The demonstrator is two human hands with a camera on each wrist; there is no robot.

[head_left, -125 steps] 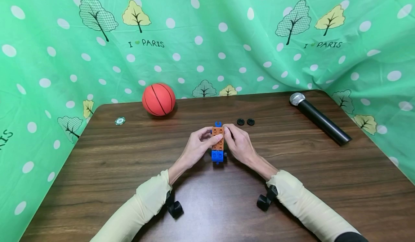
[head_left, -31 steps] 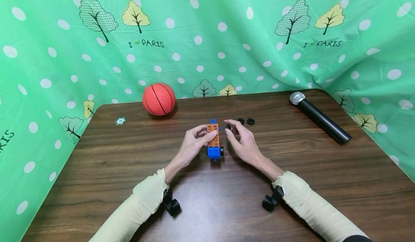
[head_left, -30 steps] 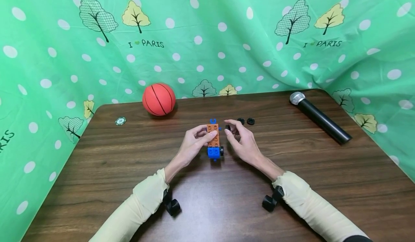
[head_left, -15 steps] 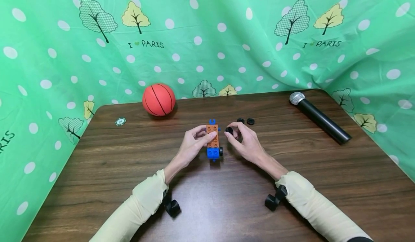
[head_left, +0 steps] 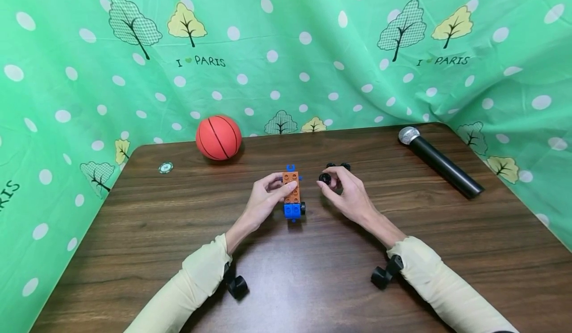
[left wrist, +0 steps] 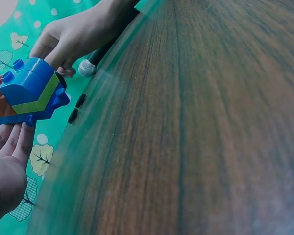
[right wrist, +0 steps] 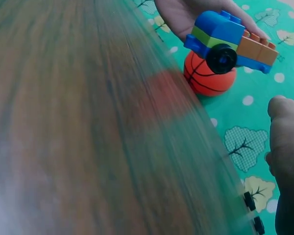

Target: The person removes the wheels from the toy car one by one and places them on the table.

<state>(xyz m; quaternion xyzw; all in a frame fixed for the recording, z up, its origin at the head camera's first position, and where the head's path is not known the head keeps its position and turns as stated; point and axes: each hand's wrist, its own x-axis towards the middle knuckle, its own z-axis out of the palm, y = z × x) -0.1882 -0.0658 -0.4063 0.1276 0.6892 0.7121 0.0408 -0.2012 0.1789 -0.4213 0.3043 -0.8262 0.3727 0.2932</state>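
My left hand [head_left: 262,200] grips a toy car [head_left: 292,210] built of blocks, its thumb on top of the orange part. The right wrist view shows the car's blue cab, a lime-green layer under it, and one black wheel [right wrist: 221,58] fitted near the cab. On the car's right side, the front blue axle peg sticks out bare. Right of the car and apart from it, my right hand [head_left: 350,194] pinches a loose black wheel [head_left: 324,178] between thumb and fingers. That loose wheel is hidden in the right wrist view.
Two more black wheels [left wrist: 81,101] lie on the wooden table [head_left: 147,233] just beyond my right hand, partly covered by it in the head view. A red ball [head_left: 218,137] and a poker chip [head_left: 166,167] are at back left, a black microphone [head_left: 440,162] at back right.
My right hand has drawn back from the car's side and moved right with the wheel, turning its face into view. The left hand and car have shifted slightly left.
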